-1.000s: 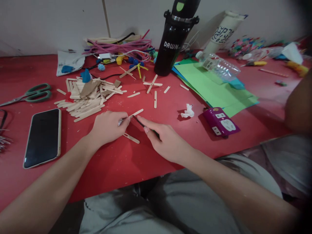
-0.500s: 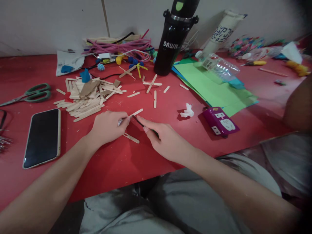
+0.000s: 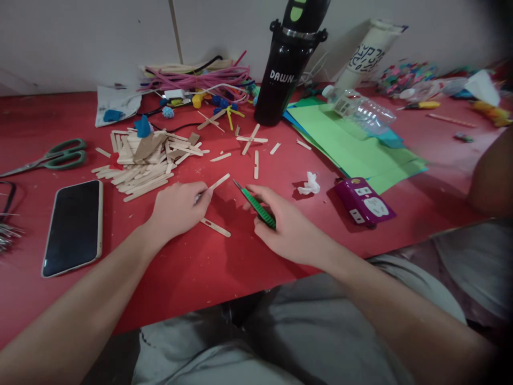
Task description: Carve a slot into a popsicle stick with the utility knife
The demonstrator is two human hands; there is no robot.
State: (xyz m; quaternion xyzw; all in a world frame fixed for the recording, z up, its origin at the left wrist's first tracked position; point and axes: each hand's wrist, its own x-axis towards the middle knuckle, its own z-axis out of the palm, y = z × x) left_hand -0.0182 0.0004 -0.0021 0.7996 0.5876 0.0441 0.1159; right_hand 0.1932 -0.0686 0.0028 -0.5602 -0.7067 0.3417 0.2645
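Observation:
Between the thumb and fingers of my left hand [image 3: 180, 206] a wooden craft stick [image 3: 220, 182] is pinched, its free end pointing up and right. My right hand [image 3: 276, 222] is closed on a craft knife [image 3: 258, 207] with a green ribbed handle; its tip is a little apart from the stick. Below my left fingers another craft stick [image 3: 216, 228] with a slot cut in it lies on the red table [image 3: 176, 283]. Beyond my hands are a notched stick [image 3: 256, 164] and two sticks crossed as an X [image 3: 251, 139].
A pile of craft sticks [image 3: 148, 166] lies behind my left hand, with scissors [image 3: 64, 155] and a phone [image 3: 73, 227] at left. A black bottle [image 3: 282, 75] stands at the back. Green paper [image 3: 344, 144] and a purple packet [image 3: 363, 200] are at right, near another person's arm [image 3: 492, 166].
My right hand has drawn the craft knife back to the right, off the stick, and turned so the green handle shows. My left hand keeps its pinch on the stick.

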